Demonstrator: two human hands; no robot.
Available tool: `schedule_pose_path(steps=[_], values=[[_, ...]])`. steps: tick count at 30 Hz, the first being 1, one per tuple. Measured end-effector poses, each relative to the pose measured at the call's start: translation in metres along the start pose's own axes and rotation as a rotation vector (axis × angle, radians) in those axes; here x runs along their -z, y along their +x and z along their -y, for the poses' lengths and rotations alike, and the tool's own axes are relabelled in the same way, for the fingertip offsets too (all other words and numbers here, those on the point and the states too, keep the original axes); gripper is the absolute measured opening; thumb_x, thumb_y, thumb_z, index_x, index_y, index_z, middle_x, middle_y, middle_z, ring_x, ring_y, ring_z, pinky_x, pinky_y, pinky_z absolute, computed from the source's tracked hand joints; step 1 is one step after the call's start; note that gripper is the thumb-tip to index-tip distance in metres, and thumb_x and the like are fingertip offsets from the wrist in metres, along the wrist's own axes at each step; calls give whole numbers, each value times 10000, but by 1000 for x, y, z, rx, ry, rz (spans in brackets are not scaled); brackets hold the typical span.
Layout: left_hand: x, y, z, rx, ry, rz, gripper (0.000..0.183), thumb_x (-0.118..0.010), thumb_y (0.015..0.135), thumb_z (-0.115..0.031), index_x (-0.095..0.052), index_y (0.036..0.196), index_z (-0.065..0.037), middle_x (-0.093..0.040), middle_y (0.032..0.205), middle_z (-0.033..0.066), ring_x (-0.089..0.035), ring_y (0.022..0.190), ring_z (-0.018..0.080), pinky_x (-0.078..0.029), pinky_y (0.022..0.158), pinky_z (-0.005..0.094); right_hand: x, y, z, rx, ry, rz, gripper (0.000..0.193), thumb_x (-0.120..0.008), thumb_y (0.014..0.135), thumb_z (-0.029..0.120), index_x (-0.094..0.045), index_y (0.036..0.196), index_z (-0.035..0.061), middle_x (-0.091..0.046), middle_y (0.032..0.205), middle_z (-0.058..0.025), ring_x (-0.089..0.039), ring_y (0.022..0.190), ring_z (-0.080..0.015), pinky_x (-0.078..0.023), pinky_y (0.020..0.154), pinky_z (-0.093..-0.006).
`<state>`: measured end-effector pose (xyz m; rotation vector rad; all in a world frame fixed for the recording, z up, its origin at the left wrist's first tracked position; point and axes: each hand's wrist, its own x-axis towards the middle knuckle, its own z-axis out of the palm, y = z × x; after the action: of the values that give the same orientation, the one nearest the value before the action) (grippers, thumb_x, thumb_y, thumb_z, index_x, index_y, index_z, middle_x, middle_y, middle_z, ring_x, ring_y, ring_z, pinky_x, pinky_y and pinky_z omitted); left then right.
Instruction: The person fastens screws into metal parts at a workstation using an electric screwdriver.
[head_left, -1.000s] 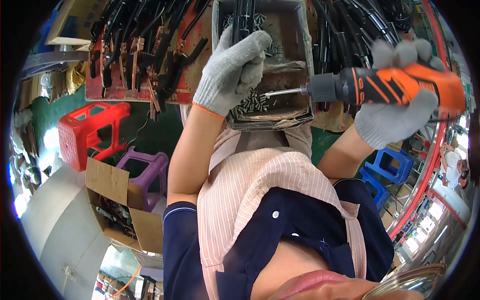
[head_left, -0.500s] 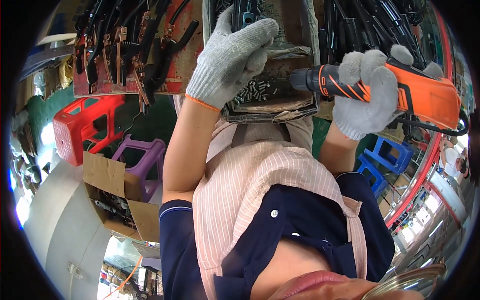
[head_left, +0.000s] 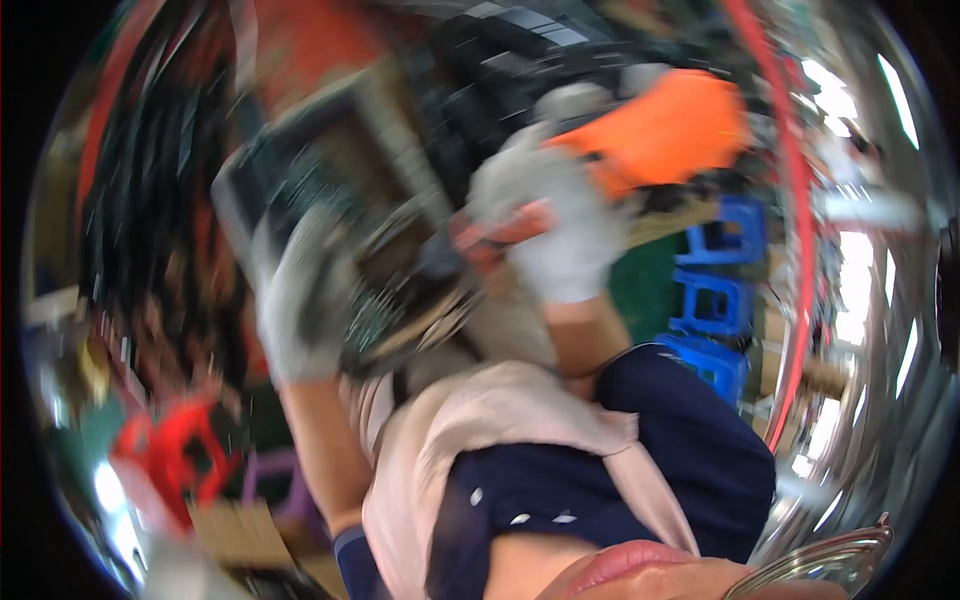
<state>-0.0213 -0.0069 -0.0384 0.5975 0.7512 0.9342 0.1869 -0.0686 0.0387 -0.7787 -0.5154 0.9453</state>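
The view is smeared by motion. My right hand [head_left: 560, 215], in a grey-white glove, is wrapped round an orange and black power screwdriver [head_left: 680, 125]; its dark nose points left toward the tray. My left hand [head_left: 310, 300], also gloved, lies over the left side of the worn tray [head_left: 400, 140]. Its fingers blur into the tray, so I cannot make out their shape or whether they hold anything. Small silvery screws [head_left: 370, 325] lie in the tray's near end beside this hand, with more metal bits farther in.
Black and copper-coloured clamp-like parts [head_left: 180, 310] crowd the left; dark parts [head_left: 490, 100] lie beyond the tray. A red stool [head_left: 185, 455], a purple stool [head_left: 275, 475] and a cardboard box [head_left: 240, 535] stand at lower left. Blue stools [head_left: 720, 305] stand at right near a red rail [head_left: 795, 210].
The whole view has swung, and the tray now appears tilted and farther left. My left hand shows lower and left over the tray. The screwdriver in my right hand has shifted left in view.
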Motion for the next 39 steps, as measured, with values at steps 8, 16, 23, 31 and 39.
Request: schedule_pose_path(steps=[8, 16, 23, 31, 39], values=[[-2, 0, 10, 44, -35, -73, 210, -612, 963, -259, -556, 867, -81, -460, 565, -17, -315, 364, 51, -235, 332, 201, -1, -4, 5, 193, -3, 8, 513, -680, 786, -74, -421, 1219, 19, -615, 734, -123, -633, 567, -235, -533, 507, -370], [-10, 11, 1, 29, -71, -101, 190, -608, 965, -229, -528, 869, -85, -511, 661, -13, -319, 379, 46, -224, 312, 207, -17, 7, 12, 189, 41, 97, 463, -678, 794, -80, -445, 1175, 42, -620, 833, -94, -646, 600, -185, -564, 526, -342], [-17, 11, -1, 42, -92, -261, 193, -626, 956, -293, -541, 929, -123, -528, 646, -14, -374, 403, 60, -285, 351, 205, -14, 15, 3, 213, -54, 82, 454, -666, 792, -61, -449, 1176, 45, -610, 775, -88, -637, 591, -188, -537, 517, -346], [-22, 6, -12, 235, -62, -161, 572, -464, 935, -635, -590, 858, -83, -534, 625, 15, -419, 423, 102, -283, 374, 223, 7, 27, 25, 311, 80, 97, 185, -572, 896, 76, -517, 1067, 31, -529, 782, -57, -512, 652, -145, -457, 580, -287], [-29, 5, -12, 169, 38, -198, 649, -408, 923, -689, -587, 890, -66, -425, 525, -1, -344, 408, 81, -261, 393, 211, 1, 32, 17, 318, 46, -16, 120, -561, 896, 78, -537, 1014, 81, -509, 739, -31, -481, 622, -123, -424, 575, -287]])
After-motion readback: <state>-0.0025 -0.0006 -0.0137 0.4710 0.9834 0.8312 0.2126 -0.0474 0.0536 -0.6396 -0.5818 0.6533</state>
